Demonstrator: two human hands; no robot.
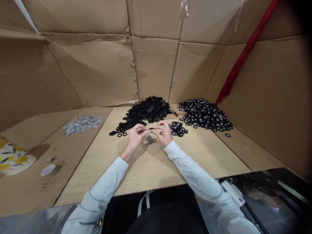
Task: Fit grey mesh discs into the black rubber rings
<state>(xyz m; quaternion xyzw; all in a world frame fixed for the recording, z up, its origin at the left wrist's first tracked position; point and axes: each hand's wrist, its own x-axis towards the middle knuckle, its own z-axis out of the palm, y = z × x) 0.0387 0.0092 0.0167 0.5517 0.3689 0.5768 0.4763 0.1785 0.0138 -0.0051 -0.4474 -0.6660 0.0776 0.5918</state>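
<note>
My left hand [136,137] and my right hand [164,134] meet over the middle of the table. Between their fingertips they pinch one small black ring [151,128], held a little above the board. Whether a grey disc sits inside it is too small to tell. Behind my hands rises a heap of black rings [148,109], with several loose ones at its left edge. Just right of my right hand lies a small pile of black rings with grey centres [179,129]. Farther right is a larger heap of the same filled rings [204,113].
Grey discs [83,124] form a pile on the left. A roll of white tape [48,170] and a lemon-patterned object [16,157] are at the far left. Cardboard walls [156,65] enclose the table's back and sides. A small tool [174,112] lies between the heaps.
</note>
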